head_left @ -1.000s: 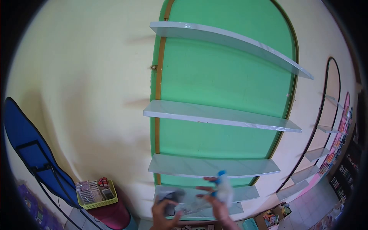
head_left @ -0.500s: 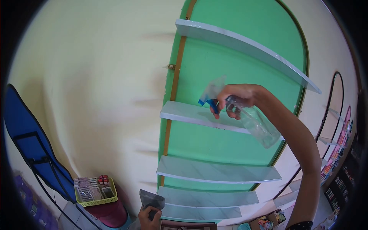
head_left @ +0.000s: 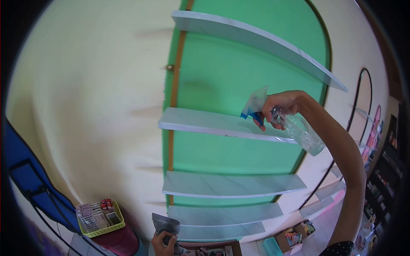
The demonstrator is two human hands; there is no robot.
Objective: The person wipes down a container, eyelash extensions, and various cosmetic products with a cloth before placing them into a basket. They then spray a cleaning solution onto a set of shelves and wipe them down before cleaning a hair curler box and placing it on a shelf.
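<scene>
My right hand is wrapped round the neck of a clear spray bottle with a blue trigger and whitish nozzle. The bottle is tilted, its nozzle pointing left, in front of the second shelf from the top. Low in the view, my left hand grips a grey piece that looks like a folded cloth; its flared end sticks up above the fingers. Behind both hands stands a green arched wall panel with several white marble-look shelves.
At the lower left, a yellow basket of small packs sits on a dark red container. A blue ironing board leans nearby. Cardboard boxes and a teal basket are on the floor. The top shelf juts out overhead.
My right hand and the spray bottle have moved right along the second shelf. The view has shifted, so the panel and shelves appear further left. Both hands keep their holds.
</scene>
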